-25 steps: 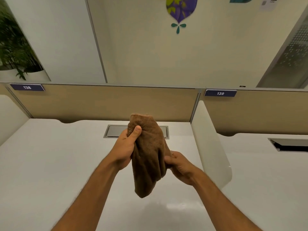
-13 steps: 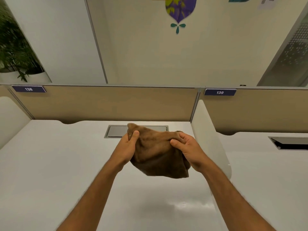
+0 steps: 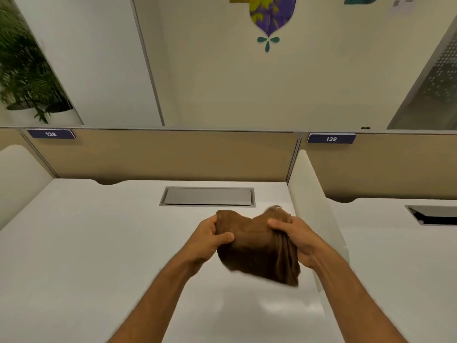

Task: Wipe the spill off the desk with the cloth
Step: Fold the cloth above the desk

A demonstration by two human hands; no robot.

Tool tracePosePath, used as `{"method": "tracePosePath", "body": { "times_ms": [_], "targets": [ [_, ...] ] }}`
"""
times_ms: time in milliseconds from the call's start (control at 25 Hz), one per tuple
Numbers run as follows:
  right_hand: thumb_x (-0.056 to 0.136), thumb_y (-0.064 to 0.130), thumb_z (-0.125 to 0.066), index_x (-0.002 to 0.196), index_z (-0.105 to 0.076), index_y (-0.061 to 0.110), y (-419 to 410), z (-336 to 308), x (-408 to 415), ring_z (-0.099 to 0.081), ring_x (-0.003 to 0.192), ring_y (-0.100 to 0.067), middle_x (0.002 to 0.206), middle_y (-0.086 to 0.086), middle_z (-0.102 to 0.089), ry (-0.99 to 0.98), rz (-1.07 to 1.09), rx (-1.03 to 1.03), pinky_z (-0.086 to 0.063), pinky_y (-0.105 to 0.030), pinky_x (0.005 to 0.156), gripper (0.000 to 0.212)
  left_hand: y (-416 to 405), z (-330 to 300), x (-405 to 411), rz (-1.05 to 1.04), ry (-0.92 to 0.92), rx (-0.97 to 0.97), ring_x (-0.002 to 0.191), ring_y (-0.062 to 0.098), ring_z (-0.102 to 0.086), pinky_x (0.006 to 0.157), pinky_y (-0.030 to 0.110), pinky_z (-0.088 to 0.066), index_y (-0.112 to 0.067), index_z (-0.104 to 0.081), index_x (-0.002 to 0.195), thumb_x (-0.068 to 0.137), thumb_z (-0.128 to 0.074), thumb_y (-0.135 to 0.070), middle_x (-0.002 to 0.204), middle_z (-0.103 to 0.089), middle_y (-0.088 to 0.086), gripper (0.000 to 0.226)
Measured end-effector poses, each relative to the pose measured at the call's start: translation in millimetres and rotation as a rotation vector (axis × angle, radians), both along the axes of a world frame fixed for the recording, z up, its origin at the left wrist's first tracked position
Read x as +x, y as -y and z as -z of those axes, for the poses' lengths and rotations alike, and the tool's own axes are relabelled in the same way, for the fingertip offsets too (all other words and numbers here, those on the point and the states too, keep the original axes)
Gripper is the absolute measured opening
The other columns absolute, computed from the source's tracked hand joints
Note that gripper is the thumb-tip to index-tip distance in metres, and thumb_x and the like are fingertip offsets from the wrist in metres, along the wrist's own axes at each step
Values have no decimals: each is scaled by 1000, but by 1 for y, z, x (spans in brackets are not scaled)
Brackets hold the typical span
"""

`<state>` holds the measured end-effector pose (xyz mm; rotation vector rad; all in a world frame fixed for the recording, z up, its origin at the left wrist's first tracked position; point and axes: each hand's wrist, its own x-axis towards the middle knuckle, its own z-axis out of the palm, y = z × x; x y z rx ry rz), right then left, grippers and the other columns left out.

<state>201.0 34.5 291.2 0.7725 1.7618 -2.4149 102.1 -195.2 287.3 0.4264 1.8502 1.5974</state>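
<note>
A brown cloth (image 3: pixel 254 246) hangs bunched in the air above the white desk (image 3: pixel 86 243), held between both hands. My left hand (image 3: pixel 210 238) grips its left corner with thumb and fingers. My right hand (image 3: pixel 294 236) grips its right side, where folds gather. The cloth's lower edge is blurred and sits just above the desk surface. No spill is plainly visible; only a pale glare patch (image 3: pixel 284 305) shows on the desk below the cloth.
A grey cable hatch (image 3: pixel 207 196) is set in the desk behind the cloth. A white side divider (image 3: pixel 311 201) stands right of my hands. A beige back panel (image 3: pixel 160 154) with tags 138 and 139 closes the rear. A neighbouring desk (image 3: pixel 400 256) lies right.
The cloth went from hanging upright in my left hand to being spread sideways between both hands. Both hands have dropped lower toward the desk.
</note>
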Motion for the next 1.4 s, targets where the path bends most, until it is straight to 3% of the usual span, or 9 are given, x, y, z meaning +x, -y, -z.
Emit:
{"method": "tracePosePath", "body": {
  "times_ms": [120, 400, 520, 640, 800, 920, 1160, 1320, 1400],
  "targets": [
    [67, 13, -91, 131, -61, 12, -16, -9, 3, -76, 99, -30, 113, -11, -77, -30, -32, -23, -62, -39, 77, 71, 6, 1, -8, -44, 35, 63, 125, 31, -68, 107, 46, -56, -12, -56, 141, 80, -83, -6, 133, -72, 10, 67],
    [89, 0, -74, 158, -16, 43, -20, -4, 2, -58, 119, -25, 139, 1, -47, -22, -27, 366, -53, -46, 102, 100, 8, -23, -37, -149, -141, -73, 111, 20, -72, 83, 21, -58, -31, -36, 159, 88, -83, -6, 124, -73, -2, 89],
    [92, 4, -71, 147, -43, 44, -18, 3, 3, -55, 128, -26, 140, 4, -50, -99, 0, 384, -58, -37, 98, 73, 9, -18, -35, -171, -170, -189, 112, 23, -66, 77, 20, -55, -37, -17, 165, 88, -82, -5, 142, -52, 1, 106],
    [85, 13, -77, 130, -57, 42, -18, 8, 9, -57, 114, -14, 129, 11, -56, -53, -242, 669, -51, -13, 77, 57, 13, -16, -35, -68, -332, -250, 136, 30, -52, 98, 37, -60, -39, -19, 165, 89, -80, -1, 168, -23, -2, 105],
    [87, 20, -76, 89, -69, 35, -13, 12, 11, -60, 95, -14, 101, 12, -59, -39, -204, 1004, -47, -14, 75, 17, 14, -12, -33, 257, -458, -465, 129, 22, -58, 95, 23, -55, -34, -46, 154, 88, -78, -3, 151, -51, -1, 79],
    [80, 29, -74, 79, -67, 22, -24, 6, 11, -64, 89, -17, 93, 7, -63, -92, -217, 804, -56, -25, 73, 10, 12, 0, -30, 360, -514, -626, 108, 15, -65, 83, 17, -50, -28, -69, 127, 100, -67, -17, 118, -68, -6, 29],
    [96, 25, -68, 92, -68, 16, -21, -1, -8, -69, 85, -28, 90, -10, -71, -5, 127, 606, -58, -41, 72, 10, -9, -12, -34, -96, -357, -358, 91, 17, -69, 72, 26, -51, -26, -74, 94, 98, -68, -35, 93, -74, -3, 12],
    [86, 31, -72, 82, -64, 22, 13, -16, -24, -63, 75, -8, 76, 8, -66, -133, 468, 838, -49, -15, 61, 13, -37, -24, -20, -264, -336, -163, 92, 19, -70, 81, 40, -63, -21, -72, 101, 98, -70, -32, 95, -74, -1, 12],
    [79, 47, -71, 82, -61, 24, 39, -18, -27, -64, 72, -7, 76, 7, -66, -233, 455, 735, -51, -13, 58, 25, -45, -30, -11, -255, -409, -60, 95, 17, -71, 84, 40, -64, -20, -74, 103, 101, -67, -28, 96, -75, -3, 11]
  ]
}}
